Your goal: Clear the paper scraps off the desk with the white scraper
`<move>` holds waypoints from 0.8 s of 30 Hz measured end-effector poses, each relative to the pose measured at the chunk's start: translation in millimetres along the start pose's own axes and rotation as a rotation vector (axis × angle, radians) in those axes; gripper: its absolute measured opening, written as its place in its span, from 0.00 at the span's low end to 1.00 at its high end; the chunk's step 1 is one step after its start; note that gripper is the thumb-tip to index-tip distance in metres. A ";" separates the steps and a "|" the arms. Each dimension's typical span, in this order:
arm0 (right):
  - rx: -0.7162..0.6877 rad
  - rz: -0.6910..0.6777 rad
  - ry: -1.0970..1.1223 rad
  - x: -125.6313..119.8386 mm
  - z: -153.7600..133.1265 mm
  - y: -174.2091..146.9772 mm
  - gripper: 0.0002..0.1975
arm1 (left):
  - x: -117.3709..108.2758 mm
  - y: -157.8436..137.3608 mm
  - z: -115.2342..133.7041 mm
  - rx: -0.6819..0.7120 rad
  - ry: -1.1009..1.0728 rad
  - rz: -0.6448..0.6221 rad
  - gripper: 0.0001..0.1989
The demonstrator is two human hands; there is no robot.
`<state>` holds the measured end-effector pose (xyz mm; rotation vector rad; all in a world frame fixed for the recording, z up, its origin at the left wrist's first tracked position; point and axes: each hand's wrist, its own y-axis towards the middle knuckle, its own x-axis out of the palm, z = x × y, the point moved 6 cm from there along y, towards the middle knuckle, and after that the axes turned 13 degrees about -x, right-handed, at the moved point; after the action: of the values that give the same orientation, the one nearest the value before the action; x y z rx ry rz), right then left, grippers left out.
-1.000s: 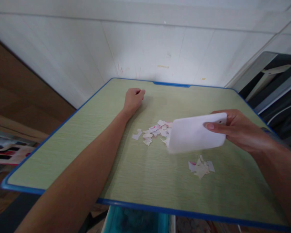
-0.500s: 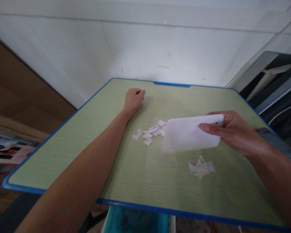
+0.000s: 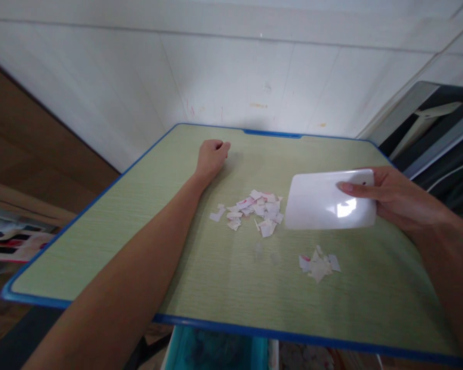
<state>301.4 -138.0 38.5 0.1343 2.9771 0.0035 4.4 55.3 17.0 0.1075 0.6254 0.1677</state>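
Observation:
In my right hand [image 3: 399,198] is a white plastic scraper [image 3: 316,203], with a small hole near one corner. My thumb presses on its near face, and light glares off it. The scraper is above the table, just right of a loose pile of torn paper scraps [image 3: 268,208], white with pink marks. A smaller cluster of scraps [image 3: 319,264] lies nearer to me, below the scraper. My left hand [image 3: 212,155] rests on the table as a loose fist beyond the pile, its forearm lying left of the scraps. No object shows in its curled fingers.
The pale green table [image 3: 111,236] has a blue rim and stands against a white wall [image 3: 231,77]. A teal bin [image 3: 219,352] is under the front edge. Dark folded items [image 3: 443,139] lean at the right; brown shelving [image 3: 34,118] stands left.
My right hand has moved the scraper right and slightly away from me, uncovering the right part of the larger pile. My left hand stays in place.

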 end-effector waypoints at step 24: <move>0.139 -0.116 0.037 14.0 11.8 0.2 0.14 | -0.1 0.2 0.7 0.028 -0.023 0.012 0.17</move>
<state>289.6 -136.5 24.6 -0.0228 3.0158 -0.2174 4.7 55.4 17.6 0.1400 0.6044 0.1687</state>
